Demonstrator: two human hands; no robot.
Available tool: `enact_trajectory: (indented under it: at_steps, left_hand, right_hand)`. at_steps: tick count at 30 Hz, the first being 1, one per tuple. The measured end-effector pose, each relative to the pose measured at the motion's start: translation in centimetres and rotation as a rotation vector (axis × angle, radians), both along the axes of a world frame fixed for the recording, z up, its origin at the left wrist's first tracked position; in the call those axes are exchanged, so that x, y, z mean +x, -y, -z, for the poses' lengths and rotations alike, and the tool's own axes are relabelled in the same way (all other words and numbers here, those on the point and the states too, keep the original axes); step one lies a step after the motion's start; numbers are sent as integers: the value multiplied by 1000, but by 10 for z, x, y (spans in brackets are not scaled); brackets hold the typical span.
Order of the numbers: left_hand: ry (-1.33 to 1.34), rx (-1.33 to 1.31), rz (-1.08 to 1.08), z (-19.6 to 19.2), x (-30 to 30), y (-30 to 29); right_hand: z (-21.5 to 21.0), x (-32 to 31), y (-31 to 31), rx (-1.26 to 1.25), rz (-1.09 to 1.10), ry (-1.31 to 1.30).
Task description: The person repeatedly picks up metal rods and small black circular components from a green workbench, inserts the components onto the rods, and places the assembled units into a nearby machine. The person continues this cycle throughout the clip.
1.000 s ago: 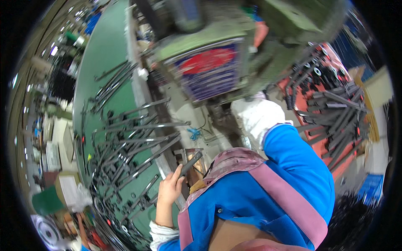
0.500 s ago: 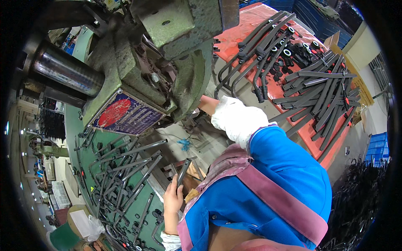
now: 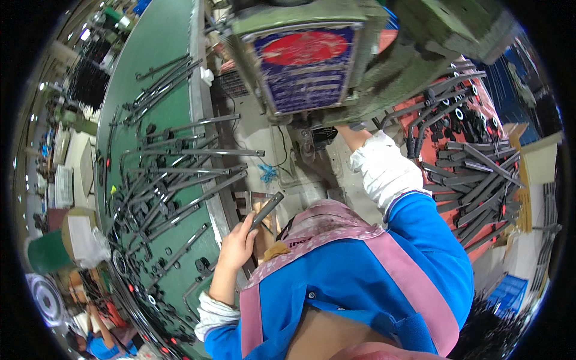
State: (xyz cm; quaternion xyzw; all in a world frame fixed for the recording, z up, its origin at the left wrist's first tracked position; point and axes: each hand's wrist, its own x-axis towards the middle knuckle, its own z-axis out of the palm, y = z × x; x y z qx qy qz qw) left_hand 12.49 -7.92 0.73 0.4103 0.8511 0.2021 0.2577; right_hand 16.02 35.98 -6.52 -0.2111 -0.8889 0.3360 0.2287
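My left hand [image 3: 237,243] is closed around a short dark grey tube [image 3: 267,210], which points up and away beside the apron. My right hand [image 3: 353,135] reaches under the green press machine [image 3: 372,90]. Its fingers are mostly hidden by the machine, so what they touch or hold does not show. A worn blue and red plate [image 3: 306,66] is fixed to the front of the press. Left of my left hand, bent dark metal tubes [image 3: 180,171] lie piled on a green table [image 3: 153,54], some ends jutting over its edge.
On the right, a red-covered table [image 3: 425,153] carries a heap of flat dark bars [image 3: 480,180], curved tubes [image 3: 447,90] and white rings [image 3: 459,114]. A blue crate [image 3: 507,294] stands beyond it. Another person [image 3: 108,339] is at the lower left.
The view has turned, so the press now sits higher and farther right. My left hand still grips the tube, and my right hand remains at the press.
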Motion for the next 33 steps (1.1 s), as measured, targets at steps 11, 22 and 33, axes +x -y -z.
enact_trajectory:
  at_steps: [11, 22, 33]
  left_hand:
    - [-108, 67, 95, 15, -17, 18]
    - [-71, 146, 60, 26, -35, 31]
    - [-47, 53, 136, 22, -56, 19]
  right_hand:
    - [-41, -44, 19, 100, -170, -145]
    - [-53, -50, 17, 205, -123, -176]
    - [-37, -3, 6, 309, 11, -156]
